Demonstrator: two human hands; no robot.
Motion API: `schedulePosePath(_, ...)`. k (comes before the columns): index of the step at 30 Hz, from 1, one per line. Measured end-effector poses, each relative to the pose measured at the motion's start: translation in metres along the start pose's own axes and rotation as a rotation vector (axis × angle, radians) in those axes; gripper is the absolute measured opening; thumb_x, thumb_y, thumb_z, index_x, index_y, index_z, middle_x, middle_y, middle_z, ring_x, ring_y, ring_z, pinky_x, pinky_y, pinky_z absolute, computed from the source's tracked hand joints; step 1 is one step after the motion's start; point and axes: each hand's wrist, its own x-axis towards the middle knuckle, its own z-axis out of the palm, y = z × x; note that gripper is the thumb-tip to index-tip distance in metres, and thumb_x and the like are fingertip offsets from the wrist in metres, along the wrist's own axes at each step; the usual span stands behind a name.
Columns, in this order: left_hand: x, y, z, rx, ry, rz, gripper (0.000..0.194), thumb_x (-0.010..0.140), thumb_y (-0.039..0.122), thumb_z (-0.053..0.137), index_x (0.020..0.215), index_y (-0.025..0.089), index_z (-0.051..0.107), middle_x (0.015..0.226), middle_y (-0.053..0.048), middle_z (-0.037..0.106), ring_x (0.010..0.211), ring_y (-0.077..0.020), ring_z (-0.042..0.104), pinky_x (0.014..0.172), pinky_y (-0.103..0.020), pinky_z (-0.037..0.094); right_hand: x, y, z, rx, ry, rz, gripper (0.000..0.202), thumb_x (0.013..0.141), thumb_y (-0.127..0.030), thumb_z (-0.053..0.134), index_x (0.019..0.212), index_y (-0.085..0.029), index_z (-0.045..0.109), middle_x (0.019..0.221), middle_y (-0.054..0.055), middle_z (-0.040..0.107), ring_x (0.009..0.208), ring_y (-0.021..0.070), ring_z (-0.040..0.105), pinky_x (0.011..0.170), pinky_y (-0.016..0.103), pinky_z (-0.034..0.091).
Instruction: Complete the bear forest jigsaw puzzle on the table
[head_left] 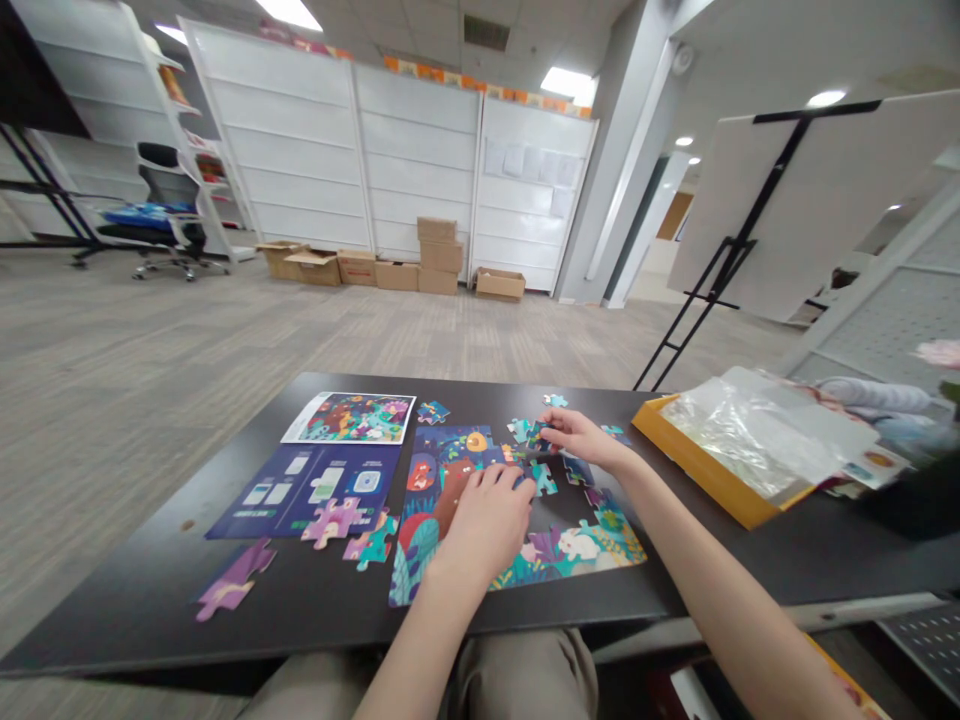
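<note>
A partly assembled jigsaw puzzle (424,530) lies on the black table, with a bear and plants on its left side and a dark gap toward its middle right. My left hand (491,515) rests palm down over the puzzle, its fingers spread out near the gap. Above the upper right part, my right hand (577,437) pinches a dark teal puzzle piece (535,438). Close beside it lie a light teal piece (519,430) and another teal piece (544,479). Purple pieces (334,521) and a pink-and-teal piece (373,541) are scattered to the left.
A picture card (349,418) overlaps a dark blue instruction sheet (300,490) at the table's left. An orange box (701,465) with clear plastic stands at the right. Loose pieces lie along the back, one (555,400) near the edge.
</note>
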Motion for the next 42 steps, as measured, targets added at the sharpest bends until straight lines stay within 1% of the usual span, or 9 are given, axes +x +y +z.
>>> schedulePosePath(5,-0.001,-0.002,0.004,-0.008,0.006,0.007,0.019,0.096,0.021,0.050,0.111,0.022,0.062,0.127,-0.009,0.065,0.120,-0.0292,0.055,0.096,-0.047,0.047,-0.007,0.015,-0.045,-0.313,0.363,-0.017,0.027,0.088,-0.038,0.059,0.107,-0.020,0.063,0.090,0.007,0.071,0.075,0.0192,0.065,0.068,0.032,0.053)
schedulePosePath(7,-0.001,-0.002,0.006,-0.010,0.015,0.010,0.021,0.097,0.022,0.050,0.114,0.022,0.062,0.127,-0.009,0.065,0.120,-0.0289,0.054,0.096,-0.046,0.046,-0.014,0.024,-0.069,-0.612,0.546,0.060,0.024,0.089,-0.028,0.056,0.108,-0.019,0.067,0.087,0.008,0.073,0.078,0.0216,0.066,0.076,0.035,0.052)
schedulePosePath(9,-0.001,-0.003,0.008,-0.008,0.029,0.013,0.022,0.097,0.022,0.050,0.115,0.023,0.062,0.129,-0.008,0.064,0.121,-0.0287,0.054,0.097,-0.046,0.045,-0.021,0.033,-0.087,-0.800,0.578,0.177,0.026,0.089,-0.023,0.053,0.109,-0.019,0.070,0.086,0.010,0.074,0.081,0.0239,0.067,0.080,0.036,0.051)
schedulePosePath(13,0.003,-0.002,0.009,-0.006,0.041,0.035,0.021,0.098,0.023,0.049,0.116,0.022,0.062,0.134,-0.008,0.063,0.126,-0.0284,0.051,0.101,-0.046,0.043,-0.027,0.048,-0.102,-0.855,0.550,0.298,0.027,0.087,-0.019,0.056,0.107,-0.017,0.073,0.092,0.012,0.075,0.087,0.0253,0.069,0.084,0.035,0.050)
schedulePosePath(19,0.010,0.001,0.005,0.020,-0.005,0.031,0.016,0.098,0.025,0.053,0.111,0.019,0.061,0.124,-0.009,0.067,0.118,-0.0288,0.057,0.095,-0.045,0.046,-0.026,0.059,-0.104,-0.829,0.550,0.317,0.027,0.084,-0.017,0.059,0.108,-0.015,0.073,0.101,0.014,0.075,0.095,0.0258,0.069,0.089,0.036,0.051)
schedulePosePath(26,0.014,0.000,0.005,0.048,-0.012,0.019,0.014,0.099,0.020,0.051,0.107,0.019,0.062,0.115,-0.008,0.070,0.113,-0.0280,0.060,0.091,-0.043,0.048,-0.024,0.059,-0.101,-0.789,0.527,0.306,0.037,0.083,-0.010,0.059,0.118,-0.014,0.068,0.111,0.014,0.073,0.096,0.0223,0.070,0.091,0.034,0.053)
schedulePosePath(30,0.014,-0.001,0.008,0.030,-0.013,0.020,0.015,0.099,0.018,0.050,0.108,0.018,0.063,0.116,-0.008,0.070,0.113,-0.0285,0.060,0.092,-0.044,0.049,-0.027,0.046,-0.098,-0.824,0.506,0.302,0.032,0.083,-0.019,0.066,0.115,-0.012,0.069,0.116,0.018,0.070,0.099,0.0248,0.069,0.093,0.035,0.051)
schedulePosePath(36,0.013,-0.003,0.012,-0.035,-0.013,0.020,0.018,0.098,0.014,0.050,0.108,0.016,0.064,0.118,-0.009,0.069,0.116,-0.0263,0.060,0.098,-0.041,0.048,-0.044,0.016,-0.101,-0.834,0.144,0.428,0.023,0.077,-0.035,0.075,0.093,-0.019,0.073,0.088,0.006,0.075,0.082,0.0230,0.070,0.071,0.028,0.050)
schedulePosePath(42,0.013,-0.002,0.011,-0.044,-0.012,0.007,0.018,0.098,0.016,0.051,0.109,0.016,0.064,0.120,-0.011,0.069,0.118,-0.0276,0.059,0.099,-0.044,0.048,-0.054,0.017,-0.107,-0.865,0.006,0.618,0.045,0.056,-0.036,0.089,0.095,-0.019,0.073,0.094,0.007,0.076,0.086,0.0251,0.070,0.068,0.028,0.049)
